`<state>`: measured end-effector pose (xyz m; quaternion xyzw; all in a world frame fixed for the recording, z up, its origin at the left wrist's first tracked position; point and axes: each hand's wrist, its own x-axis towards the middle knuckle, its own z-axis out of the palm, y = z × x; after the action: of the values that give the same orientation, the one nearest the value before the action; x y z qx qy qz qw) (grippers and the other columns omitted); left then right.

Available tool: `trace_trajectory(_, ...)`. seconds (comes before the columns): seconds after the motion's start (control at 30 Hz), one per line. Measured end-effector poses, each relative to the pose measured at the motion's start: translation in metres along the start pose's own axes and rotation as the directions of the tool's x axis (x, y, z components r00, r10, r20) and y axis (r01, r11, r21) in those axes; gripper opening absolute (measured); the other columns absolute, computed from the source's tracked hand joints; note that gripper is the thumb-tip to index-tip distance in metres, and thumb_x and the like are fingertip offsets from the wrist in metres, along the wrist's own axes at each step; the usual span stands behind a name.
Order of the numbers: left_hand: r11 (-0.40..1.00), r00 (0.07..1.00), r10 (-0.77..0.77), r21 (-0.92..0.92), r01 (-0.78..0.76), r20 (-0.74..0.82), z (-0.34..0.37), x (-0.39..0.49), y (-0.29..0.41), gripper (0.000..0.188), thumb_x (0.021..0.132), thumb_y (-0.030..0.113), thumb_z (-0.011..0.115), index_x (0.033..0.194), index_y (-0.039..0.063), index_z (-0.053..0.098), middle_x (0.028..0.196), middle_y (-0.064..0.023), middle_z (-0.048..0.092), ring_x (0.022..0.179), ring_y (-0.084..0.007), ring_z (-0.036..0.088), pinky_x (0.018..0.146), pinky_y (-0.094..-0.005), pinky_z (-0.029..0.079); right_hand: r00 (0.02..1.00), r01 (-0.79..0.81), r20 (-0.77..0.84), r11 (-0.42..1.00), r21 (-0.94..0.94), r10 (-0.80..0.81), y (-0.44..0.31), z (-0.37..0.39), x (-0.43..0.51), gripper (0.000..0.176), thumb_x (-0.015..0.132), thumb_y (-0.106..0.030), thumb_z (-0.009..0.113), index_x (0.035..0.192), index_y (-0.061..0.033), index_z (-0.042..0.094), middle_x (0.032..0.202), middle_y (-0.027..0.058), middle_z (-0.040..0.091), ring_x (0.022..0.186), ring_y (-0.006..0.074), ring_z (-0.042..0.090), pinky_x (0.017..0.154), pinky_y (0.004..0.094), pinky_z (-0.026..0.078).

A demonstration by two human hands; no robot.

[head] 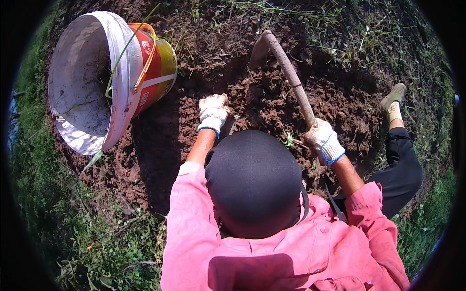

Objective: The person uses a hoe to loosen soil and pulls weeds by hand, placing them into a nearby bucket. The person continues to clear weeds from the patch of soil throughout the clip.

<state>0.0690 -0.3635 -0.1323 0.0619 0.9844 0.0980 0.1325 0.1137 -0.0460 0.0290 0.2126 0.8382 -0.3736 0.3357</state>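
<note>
My left hand (213, 111), in a soiled white knit glove with a blue-edged cuff, is low over the loose reddish-brown soil (273, 109). Its fingers look curled, and whatever may be under them is hidden. My right hand (322, 140), gloved alike, grips the wooden handle of a hoe (293, 78). The handle runs up and left to the hoe's blade (260, 52), which is partly sunk in or hidden by the soil. Left of my left hand, a large white plastic bucket (125, 72) with a red and yellow label and an orange handle lies on its side, its mouth facing left.
Green weeds (109, 247) grow at the lower left, and cut grass and stalks (349, 40) cover the ground at the top right. A leg in black trousers with a tan shoe (395, 96) extends at the right. A rounded black cloth-covered shape (253, 182) blocks the lower middle.
</note>
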Motion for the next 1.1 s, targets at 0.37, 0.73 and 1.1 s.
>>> trace_trajectory(0.37, 0.789, 0.778, -0.601, -0.296, 0.539, -0.185, -0.028, -0.102, -0.065, 0.032, 0.074, 0.016, 0.063, 0.106, 0.013, 0.062, 0.108, -0.0089, 0.06, 0.101, -0.0314, 0.054, 0.088, -0.0415, 0.044, 0.958, 0.219, -0.103, 0.912, -0.346, -0.269, 0.093, 0.024, -0.026, 0.019, 0.076, -0.016, 0.053, 0.089, -0.0055, 0.063, 0.076, 0.0188, 0.063, 0.071, 0.038, 0.061, 0.063, 0.0422, 0.047)
trace_trajectory(0.73, 0.962, 0.92, 0.247, -0.039, -0.271, -0.305, 0.005, 0.035, 0.061, 0.03, 0.085, 0.033, 0.056, 0.109, 0.016, 0.062, 0.111, -0.0047, 0.059, 0.101, -0.0271, 0.053, 0.089, -0.0479, 0.038, 0.958, 0.162, -0.181, 0.937, -0.309, -0.225, 0.085, -0.001, -0.043, 0.017, 0.071, -0.012, 0.059, 0.085, -0.0027, 0.058, 0.07, 0.0141, 0.057, 0.057, 0.0277, 0.055, 0.055, 0.0371, 0.046)
trace_trajectory(1.1, 0.992, 0.992, -0.124, 0.043, 0.123, 0.021, -0.015, -0.075, -0.028, 0.035, 0.077, 0.037, 0.066, 0.105, 0.016, 0.065, 0.111, -0.0037, 0.06, 0.112, -0.0263, 0.048, 0.103, -0.0568, 0.024, 0.899, 0.349, -0.166, 0.893, -0.285, -0.405, 0.021, 0.042, 0.056, 0.01, 0.078, -0.01, 0.053, 0.086, -0.0055, 0.059, 0.068, 0.0134, 0.058, 0.061, 0.0261, 0.057, 0.057, 0.0359, 0.046)
